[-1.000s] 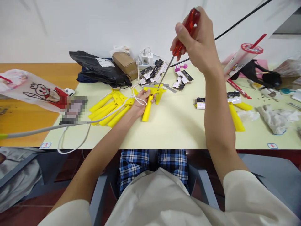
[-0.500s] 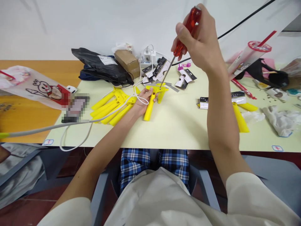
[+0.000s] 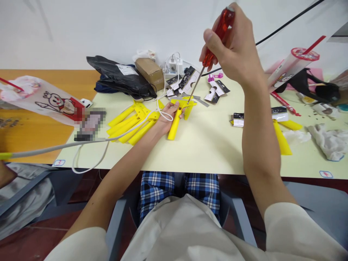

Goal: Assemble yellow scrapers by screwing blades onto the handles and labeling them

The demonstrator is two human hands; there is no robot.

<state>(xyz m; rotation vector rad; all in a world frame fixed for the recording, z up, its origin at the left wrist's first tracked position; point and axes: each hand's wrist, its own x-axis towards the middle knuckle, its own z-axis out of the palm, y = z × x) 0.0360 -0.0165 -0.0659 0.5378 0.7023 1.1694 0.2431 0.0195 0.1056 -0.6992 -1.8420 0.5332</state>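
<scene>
My left hand (image 3: 166,117) is closed around a yellow plastic tool with a handle (image 3: 174,128), holding it above the table. Its wide head points away from me and its handle towards me. In my raised right hand (image 3: 236,54) is a screwdriver (image 3: 223,27) with a clear red handle. The slanted shaft runs down to the head of the yellow tool, where its tip seems to touch; the exact contact is too small to make out. Several similar yellow tools (image 3: 126,125) lie in a pile left of my left hand. A white cable loop (image 3: 166,116) crosses that hand.
Black-and-white card packages (image 3: 187,81) and a power strip (image 3: 174,67) lie behind. A black plastic bag (image 3: 119,76) and cardboard box (image 3: 149,70) stand back left. Drink cups (image 3: 58,99) flank both sides. More yellow pieces (image 3: 282,139) lie right, beyond my forearm.
The whole view has shifted slightly, with things appearing a little further right. Both hands keep their holds, and the screwdriver stays against the yellow tool's head.
</scene>
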